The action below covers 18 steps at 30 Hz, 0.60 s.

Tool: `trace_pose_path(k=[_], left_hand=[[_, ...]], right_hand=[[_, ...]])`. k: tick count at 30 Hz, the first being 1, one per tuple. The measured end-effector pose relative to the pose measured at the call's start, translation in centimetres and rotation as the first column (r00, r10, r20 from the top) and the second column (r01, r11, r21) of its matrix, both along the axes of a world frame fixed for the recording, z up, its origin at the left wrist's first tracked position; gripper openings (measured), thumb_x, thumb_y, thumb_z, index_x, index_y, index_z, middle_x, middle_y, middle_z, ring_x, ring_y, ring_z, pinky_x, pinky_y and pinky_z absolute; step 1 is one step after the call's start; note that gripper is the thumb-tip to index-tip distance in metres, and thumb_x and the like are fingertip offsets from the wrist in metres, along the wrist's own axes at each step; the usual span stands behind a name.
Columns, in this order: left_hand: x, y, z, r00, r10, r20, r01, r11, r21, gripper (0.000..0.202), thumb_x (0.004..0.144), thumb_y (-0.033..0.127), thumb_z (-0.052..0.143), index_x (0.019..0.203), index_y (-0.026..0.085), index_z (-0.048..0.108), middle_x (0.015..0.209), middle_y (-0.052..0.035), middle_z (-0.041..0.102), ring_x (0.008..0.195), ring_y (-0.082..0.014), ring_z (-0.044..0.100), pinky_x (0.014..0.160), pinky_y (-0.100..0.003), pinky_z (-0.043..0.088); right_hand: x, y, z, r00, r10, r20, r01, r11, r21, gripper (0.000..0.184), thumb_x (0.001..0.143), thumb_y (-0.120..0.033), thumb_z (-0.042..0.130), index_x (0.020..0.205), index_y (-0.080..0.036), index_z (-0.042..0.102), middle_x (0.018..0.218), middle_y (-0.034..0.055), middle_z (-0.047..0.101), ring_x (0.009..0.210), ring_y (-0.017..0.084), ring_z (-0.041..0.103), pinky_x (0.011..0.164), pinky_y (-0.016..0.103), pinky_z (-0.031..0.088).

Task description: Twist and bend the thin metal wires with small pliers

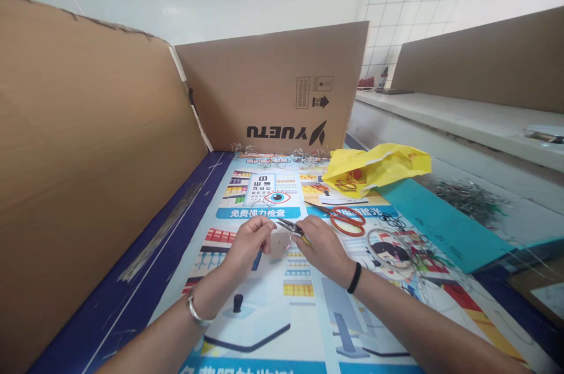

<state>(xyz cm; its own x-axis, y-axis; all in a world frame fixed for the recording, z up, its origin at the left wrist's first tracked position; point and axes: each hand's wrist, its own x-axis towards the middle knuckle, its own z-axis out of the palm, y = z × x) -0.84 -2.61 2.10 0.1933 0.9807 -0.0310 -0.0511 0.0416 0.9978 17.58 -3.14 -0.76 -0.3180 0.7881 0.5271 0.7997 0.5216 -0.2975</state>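
Observation:
My right hand (321, 240) is wrapped round a pair of pliers (288, 225) with dark jaws and yellow on the handle. The jaws point left, toward my left hand (255, 237). Thumb and fingers of that hand are pinched together right at the plier tips. Whatever sits in the pinch is too small to make out. Just beyond my right hand lie red-handled scissors (347, 221), blades pointing left. A coil of thin wire (390, 250) rests on the printed sheet to the right.
Cardboard panels (264, 86) wall the left and back. A yellow bag (383, 165) lies at the back right beside a teal strip (445, 224). Wire scraps (308, 158) line the back. Straight wires (161, 230) lie left; a tangled wire heap (467, 201) is at right.

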Motion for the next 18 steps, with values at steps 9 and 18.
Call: trace_pose_path(k=[9,18], left_hand=[[-0.09,0.08,-0.29,0.998,-0.063,-0.004,0.063,0.998,0.003,0.022,0.074,0.037,0.056,0.07,0.016,0.054,0.045,0.0056,0.045,0.04,-0.006,0.039,0.044,-0.019,0.031],[-0.09,0.0,-0.44,0.995,-0.102,0.004,0.102,0.994,-0.025,0.019,0.073,0.034,0.055,0.07,0.016,0.054,0.044,0.0059,0.045,0.039,-0.0054,0.037,0.042,-0.018,0.03]], right_hand=[[0.19,0.11,-0.36,0.999,0.021,0.033,-0.024,0.995,0.095,0.01,0.083,-0.023,0.05,0.089,-0.017,0.056,0.079,0.0038,0.054,0.078,0.015,0.051,0.068,0.026,0.042],[0.39,0.23,-0.31,0.997,0.061,0.054,-0.062,0.998,0.017,0.008,0.083,-0.022,0.049,0.085,-0.017,0.055,0.077,0.0021,0.055,0.075,0.014,0.051,0.066,0.024,0.041]])
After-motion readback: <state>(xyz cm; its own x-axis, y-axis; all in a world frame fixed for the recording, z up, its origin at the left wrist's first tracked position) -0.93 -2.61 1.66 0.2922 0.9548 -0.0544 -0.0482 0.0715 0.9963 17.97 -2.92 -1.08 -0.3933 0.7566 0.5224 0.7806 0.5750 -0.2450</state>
